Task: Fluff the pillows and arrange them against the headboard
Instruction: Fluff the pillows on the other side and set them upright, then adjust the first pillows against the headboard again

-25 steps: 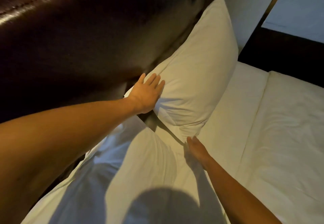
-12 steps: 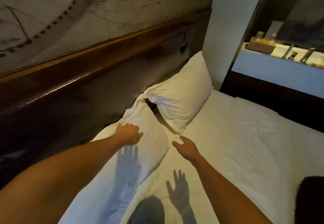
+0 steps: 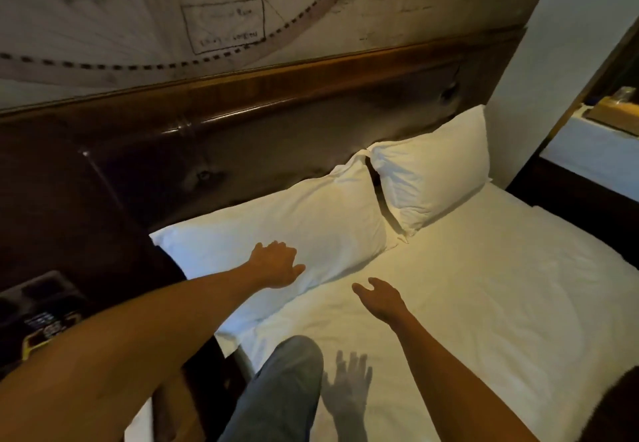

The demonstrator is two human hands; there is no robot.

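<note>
Head view looks down over a bed with a white sheet (image 3: 484, 303) and two white pillows at its far end. The near pillow (image 3: 294, 220) lies flat along the dark wooden headboard (image 3: 276, 123), its long far edge touching or just beside the board (the dim light makes it hard to say which). The far pillow (image 3: 435, 179) sits to the right of it, tilted up with its top corner leaning toward the headboard and the white wall (image 3: 539, 61) at the right. The two pillows meet at their near corners, with a dark gap between them farther back.

The left hand (image 3: 276, 263) rests palm down on the near edge of the near pillow, fingers loosely bent over the fabric and thumb spread to the right; it presses rather than grips, holding nothing. The right hand (image 3: 378, 298) hovers just above the sheet, near the pillow's corner, palm turned partly up, fingers relaxed and slightly curved, empty. Its shadow falls on the sheet below.

A knee in blue jeans (image 3: 287, 372) shows at the near edge of the bed. To the left, a dark bedside table (image 3: 41, 199) carries a telephone (image 3: 41, 317). Above the headboard, the wall bears a map-like drawing (image 3: 224, 23).
</note>
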